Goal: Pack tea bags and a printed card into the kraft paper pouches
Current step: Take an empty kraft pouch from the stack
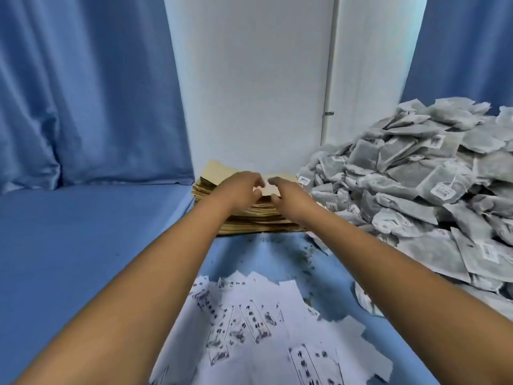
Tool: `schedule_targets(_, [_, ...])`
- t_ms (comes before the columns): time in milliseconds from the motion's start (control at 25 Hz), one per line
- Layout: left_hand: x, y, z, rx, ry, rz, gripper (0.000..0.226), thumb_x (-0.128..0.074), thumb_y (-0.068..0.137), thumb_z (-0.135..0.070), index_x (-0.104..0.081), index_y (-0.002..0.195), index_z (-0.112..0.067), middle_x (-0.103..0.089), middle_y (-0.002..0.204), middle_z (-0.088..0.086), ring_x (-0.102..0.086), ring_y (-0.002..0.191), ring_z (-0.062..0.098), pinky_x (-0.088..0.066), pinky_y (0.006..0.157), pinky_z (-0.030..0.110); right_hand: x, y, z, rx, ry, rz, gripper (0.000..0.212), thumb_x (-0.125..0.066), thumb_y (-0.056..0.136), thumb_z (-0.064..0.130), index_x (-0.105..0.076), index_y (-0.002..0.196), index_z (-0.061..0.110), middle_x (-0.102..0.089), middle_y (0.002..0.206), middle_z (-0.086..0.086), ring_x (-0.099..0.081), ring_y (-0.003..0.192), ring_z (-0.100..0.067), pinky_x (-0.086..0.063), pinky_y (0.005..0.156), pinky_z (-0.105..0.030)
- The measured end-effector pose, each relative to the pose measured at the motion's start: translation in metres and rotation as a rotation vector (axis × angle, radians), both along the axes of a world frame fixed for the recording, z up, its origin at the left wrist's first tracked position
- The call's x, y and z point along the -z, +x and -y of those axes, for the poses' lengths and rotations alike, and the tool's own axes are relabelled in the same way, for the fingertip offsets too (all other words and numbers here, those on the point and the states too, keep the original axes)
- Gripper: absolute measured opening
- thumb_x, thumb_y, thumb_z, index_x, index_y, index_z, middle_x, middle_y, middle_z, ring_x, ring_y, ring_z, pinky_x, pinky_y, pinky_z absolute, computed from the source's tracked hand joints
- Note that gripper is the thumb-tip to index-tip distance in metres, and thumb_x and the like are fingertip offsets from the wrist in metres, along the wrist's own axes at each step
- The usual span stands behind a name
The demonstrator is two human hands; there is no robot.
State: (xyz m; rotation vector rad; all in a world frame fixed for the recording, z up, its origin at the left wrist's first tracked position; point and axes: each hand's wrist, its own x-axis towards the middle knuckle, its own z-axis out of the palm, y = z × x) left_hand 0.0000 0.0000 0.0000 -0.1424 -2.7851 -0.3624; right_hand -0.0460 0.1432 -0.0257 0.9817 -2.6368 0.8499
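Both hands, left hand (241, 190) and right hand (287, 193), pinch the top pouch on the one stack of kraft paper pouches (249, 215) at the far centre. One heap of tea bags (422, 184), too many to count, crowds its right; printed cards (266, 323), uncountable, lie near on the blue cloth (69, 245).

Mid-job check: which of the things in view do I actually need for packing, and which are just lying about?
Needed:
kraft pouch stack, both hands at its top
left hand
right hand
tea bag heap
printed cards

Lying about:
blue curtain
white wall panel
loose tea crumbs on the blue table cover
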Motion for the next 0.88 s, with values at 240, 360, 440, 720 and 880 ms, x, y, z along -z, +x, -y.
schedule_targets(240, [0.051,-0.073,0.050,-0.208,-0.639,0.093,0.043,-0.050,0.094,-0.027,-0.041,0.133,-0.012,-0.048,0.134,0.008,-0.044,0.124,0.025,-0.035,0.100,0.038,0.039,-0.085,0.025,0.203,0.474,-0.151,0.032,-0.047,0.090,0.007,-0.047,0.122,0.005,-0.053,0.124,-0.014,-0.054,0.111,-0.031,-0.039,0.088,-0.034])
schedule_targets(360, [0.072,-0.093,0.060,-0.162,-0.606,0.083,0.045,-0.050,0.094,-0.032,-0.040,0.135,-0.016,-0.049,0.136,0.003,-0.044,0.126,0.022,-0.032,0.105,0.038,0.055,-0.109,0.026,0.245,0.547,-0.157,0.031,-0.042,0.089,0.002,-0.048,0.119,0.008,-0.056,0.119,-0.011,-0.055,0.109,-0.030,-0.038,0.089,-0.035])
schedule_targets(440, [0.086,-0.097,0.062,-0.169,-0.651,0.075,0.041,-0.049,0.094,-0.034,-0.042,0.131,-0.018,-0.055,0.130,0.001,-0.050,0.120,0.021,-0.035,0.099,0.037,0.065,-0.118,0.028,0.248,0.578,-0.173,0.033,-0.044,0.087,-0.001,-0.049,0.118,0.009,-0.058,0.116,-0.009,-0.056,0.107,-0.029,-0.037,0.084,-0.033])
schedule_targets(720, [0.094,-0.099,0.058,-0.244,-0.654,-0.063,0.029,-0.047,0.094,-0.023,-0.044,0.123,-0.019,-0.057,0.119,0.000,-0.052,0.111,0.022,-0.037,0.086,0.034,0.063,-0.122,0.027,0.247,0.550,-0.339,0.029,-0.041,0.087,-0.003,-0.056,0.108,0.011,-0.064,0.105,-0.007,-0.058,0.099,-0.028,-0.032,0.077,-0.030])
schedule_targets(880, [0.088,-0.095,0.058,-0.328,-0.632,-0.082,0.027,-0.046,0.094,-0.014,-0.048,0.121,-0.019,-0.052,0.119,0.004,-0.049,0.111,0.025,-0.038,0.083,0.034,0.062,-0.114,0.025,0.211,0.413,-0.441,0.032,-0.042,0.086,-0.002,-0.056,0.108,0.014,-0.064,0.098,-0.003,-0.055,0.093,-0.026,-0.037,0.083,-0.034])
